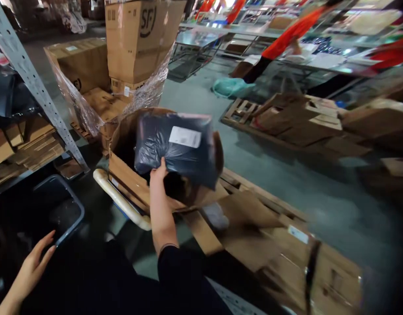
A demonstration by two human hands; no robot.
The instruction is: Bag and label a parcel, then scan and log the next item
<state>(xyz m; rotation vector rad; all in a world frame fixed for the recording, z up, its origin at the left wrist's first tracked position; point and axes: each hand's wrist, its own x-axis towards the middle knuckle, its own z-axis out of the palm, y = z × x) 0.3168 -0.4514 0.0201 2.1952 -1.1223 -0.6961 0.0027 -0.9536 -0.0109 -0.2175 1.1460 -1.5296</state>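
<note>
Stretched out ahead, my right hand (158, 171) grips the near edge of a dark plastic mailer bag (152, 140), thumb on top. A white label (185, 137) is stuck on the bag's upper face. The bag is over the mouth of a large open cardboard box (129, 179), whose inside is mostly in shadow. At the lower left, my left hand (33, 264) holds nothing, its fingers apart. It is near the rim of a dark plastic bin (78, 205); whether it touches the rim I cannot tell.
Wrapped cartons (122, 48) stand behind the box. A metal shelf post (37, 83) rises at left, and a cream padded handle (121, 199) borders the box. Flattened cardboard (273, 245) lies at right. People in orange sleeves (290, 35) are by tables beyond.
</note>
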